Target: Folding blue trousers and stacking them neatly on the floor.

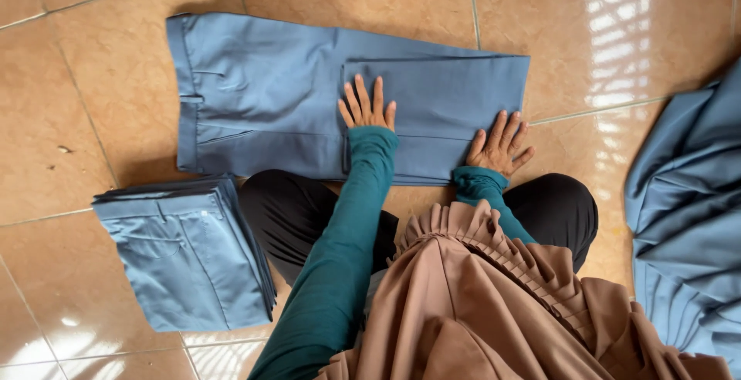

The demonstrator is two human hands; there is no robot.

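At far left, a stack of folded blue trousers is lying on the tan tiled floor, just beside the person's knee in black cloth. The stack's edges are sitting fairly square.

Moving right, a pair of blue trousers is lying flat on the floor before the kneeling person, waistband at left, the legs doubled back so the hems are resting near the middle. The left hand, in a teal sleeve, is pressing flat on the folded-over leg, fingers spread and gripping nothing. The right hand is lying open on the fold at the garment's right end, palm down, also grasping nothing.

At far right, a loose heap of blue fabric is spilling across the floor, well apart from the trousers being handled.

Risk, as a judgement: the glossy tiles are offering little grip, so uneven pressure from either hand could be sliding the layers apart and skewing the fold. Specks of debris on the floor at left could be soiling the cloth.

No packages, labels or signs are showing anywhere in view.
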